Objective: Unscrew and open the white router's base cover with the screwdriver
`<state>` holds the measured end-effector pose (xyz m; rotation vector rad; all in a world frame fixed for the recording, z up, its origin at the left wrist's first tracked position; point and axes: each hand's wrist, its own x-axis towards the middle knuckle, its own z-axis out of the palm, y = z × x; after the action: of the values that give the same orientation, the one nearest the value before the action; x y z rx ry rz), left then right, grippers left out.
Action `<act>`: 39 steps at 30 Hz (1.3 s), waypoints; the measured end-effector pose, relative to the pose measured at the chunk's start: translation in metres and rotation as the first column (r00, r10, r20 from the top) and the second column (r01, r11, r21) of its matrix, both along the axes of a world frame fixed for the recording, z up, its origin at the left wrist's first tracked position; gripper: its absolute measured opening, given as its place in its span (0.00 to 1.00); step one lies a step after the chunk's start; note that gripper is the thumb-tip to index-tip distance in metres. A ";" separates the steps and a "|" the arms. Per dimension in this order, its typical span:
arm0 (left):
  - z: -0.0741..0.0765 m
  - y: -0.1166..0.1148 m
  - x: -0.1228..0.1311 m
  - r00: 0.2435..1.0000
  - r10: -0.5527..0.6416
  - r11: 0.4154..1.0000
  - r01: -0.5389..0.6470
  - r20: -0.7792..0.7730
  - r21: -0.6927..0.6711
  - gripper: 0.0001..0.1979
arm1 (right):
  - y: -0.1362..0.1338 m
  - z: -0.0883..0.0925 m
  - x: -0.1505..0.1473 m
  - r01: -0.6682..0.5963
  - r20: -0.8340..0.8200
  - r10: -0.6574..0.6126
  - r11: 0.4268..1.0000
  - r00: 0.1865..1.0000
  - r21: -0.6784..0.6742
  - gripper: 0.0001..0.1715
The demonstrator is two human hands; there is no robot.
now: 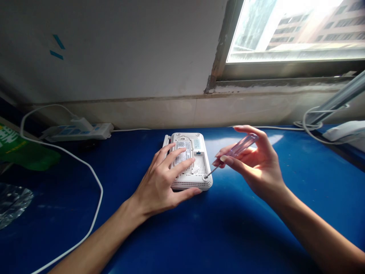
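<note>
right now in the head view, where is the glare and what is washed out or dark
Head view: the bright glass window is washed out; head view: its glare streaks the glossy blue tabletop behind the right hand; left edge dim.

Daylight is admitted through an overexposed window (296, 30); glare is thrown on the table (228, 228), and edges are bent.
</note>
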<state>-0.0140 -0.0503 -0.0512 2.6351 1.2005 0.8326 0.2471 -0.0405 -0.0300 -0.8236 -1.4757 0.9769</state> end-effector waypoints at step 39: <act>0.000 0.002 0.014 0.881 -0.013 1.000 0.019 0.474 -0.006 0.11 | 0.002 -0.004 -0.007 0.007 -0.152 -0.012 0.999 0.988 -0.034 0.35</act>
<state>-0.0005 -0.0482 -0.0509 2.2260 1.0367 1.3608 0.2402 -0.0389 -0.0337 -0.7621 -1.3266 1.0364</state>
